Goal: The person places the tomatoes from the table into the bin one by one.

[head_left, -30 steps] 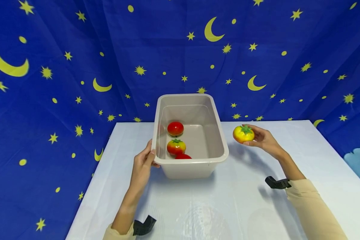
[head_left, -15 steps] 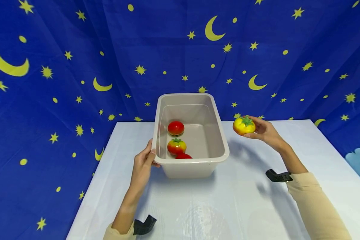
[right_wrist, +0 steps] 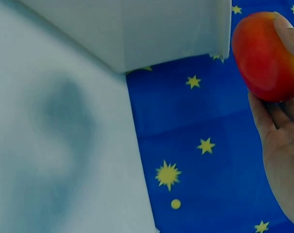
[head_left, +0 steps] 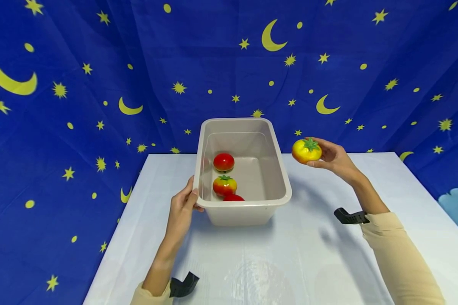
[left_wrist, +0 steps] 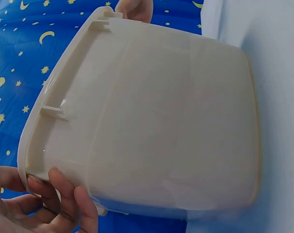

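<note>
My right hand [head_left: 337,160] holds a yellow-and-red tomato [head_left: 306,151] with a green calyx, raised off the table just right of the bin. The right wrist view shows the orange-red underside of this tomato [right_wrist: 264,58] between thumb and fingers. My left hand [head_left: 181,212] grips the left rim of the beige plastic bin [head_left: 242,215] near its front corner; in the left wrist view its fingers [left_wrist: 64,194] curl under the lip. Inside the bin lie a red tomato [head_left: 223,162], a yellow-red tomato [head_left: 224,186] and another red one [head_left: 233,198], partly hidden by the front rim.
The bin stands on a white-covered table [head_left: 229,262], towards its back edge. A blue cloth [head_left: 168,63] with yellow moons and stars hangs behind the table and along its left side. Each wrist wears a black mount, such as the right one [head_left: 350,216].
My right hand has lifted the yellow-red tomato higher and, over the last half second, moved it slightly left towards the bin. The left hand and the bin have stayed in place.
</note>
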### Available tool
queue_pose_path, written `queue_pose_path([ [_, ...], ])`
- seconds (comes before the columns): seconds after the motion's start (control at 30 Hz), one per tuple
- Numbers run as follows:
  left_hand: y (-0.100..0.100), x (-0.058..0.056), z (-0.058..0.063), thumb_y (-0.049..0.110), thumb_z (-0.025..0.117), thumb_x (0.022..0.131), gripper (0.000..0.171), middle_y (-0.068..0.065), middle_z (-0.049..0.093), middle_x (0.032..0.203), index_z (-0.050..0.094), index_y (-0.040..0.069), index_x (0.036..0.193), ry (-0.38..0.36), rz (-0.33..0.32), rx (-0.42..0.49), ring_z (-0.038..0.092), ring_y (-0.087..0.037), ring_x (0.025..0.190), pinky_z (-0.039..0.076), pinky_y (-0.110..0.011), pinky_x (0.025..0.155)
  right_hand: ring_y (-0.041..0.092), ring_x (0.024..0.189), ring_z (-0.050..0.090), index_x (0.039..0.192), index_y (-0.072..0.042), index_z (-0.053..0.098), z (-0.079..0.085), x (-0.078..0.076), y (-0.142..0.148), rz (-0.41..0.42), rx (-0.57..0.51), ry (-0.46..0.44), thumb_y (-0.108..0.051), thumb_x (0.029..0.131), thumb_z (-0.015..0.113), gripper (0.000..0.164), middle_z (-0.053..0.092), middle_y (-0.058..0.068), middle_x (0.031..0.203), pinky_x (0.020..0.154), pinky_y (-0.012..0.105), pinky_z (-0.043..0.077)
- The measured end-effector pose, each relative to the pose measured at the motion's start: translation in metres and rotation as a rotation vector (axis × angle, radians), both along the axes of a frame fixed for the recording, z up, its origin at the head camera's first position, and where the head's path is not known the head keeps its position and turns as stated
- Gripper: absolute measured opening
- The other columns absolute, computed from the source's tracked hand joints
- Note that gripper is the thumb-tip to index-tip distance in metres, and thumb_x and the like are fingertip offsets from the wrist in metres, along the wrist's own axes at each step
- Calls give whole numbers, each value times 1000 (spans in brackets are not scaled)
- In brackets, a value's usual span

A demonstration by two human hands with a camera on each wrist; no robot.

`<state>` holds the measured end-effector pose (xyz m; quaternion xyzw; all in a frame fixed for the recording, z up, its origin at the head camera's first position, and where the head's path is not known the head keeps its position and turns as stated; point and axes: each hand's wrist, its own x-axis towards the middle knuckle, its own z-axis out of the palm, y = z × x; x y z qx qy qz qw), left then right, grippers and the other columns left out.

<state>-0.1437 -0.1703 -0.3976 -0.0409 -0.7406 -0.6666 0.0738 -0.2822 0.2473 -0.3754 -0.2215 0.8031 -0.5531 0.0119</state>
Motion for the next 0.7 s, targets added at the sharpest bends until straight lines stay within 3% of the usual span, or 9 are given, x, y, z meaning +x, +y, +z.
queue_pose_path([
  [0.1,0,0,0,11,42,105,46,-18,45,148,35,1,149,2,1,0,56,-8,70,53,-19,66,1,118,51,147,1,38,5,-1,-6,-4,16,2,-1,87,71,69,47,10,144,97,10,43],
  [0.4,-2,1,3,13,41,105,46,-21,50,143,35,3,150,3,3,-18,56,-8,71,52,-19,67,5,117,53,147,5,36,16,-3,-30,90,-17,73,3,85,70,70,48,12,146,99,11,43],
  [0.7,2,-1,1,12,41,105,47,-25,47,144,32,-2,149,15,-9,-10,57,-6,70,52,-18,66,4,119,53,146,3,39,22,-3,-40,99,-11,70,0,85,72,70,49,15,145,100,13,43],
])
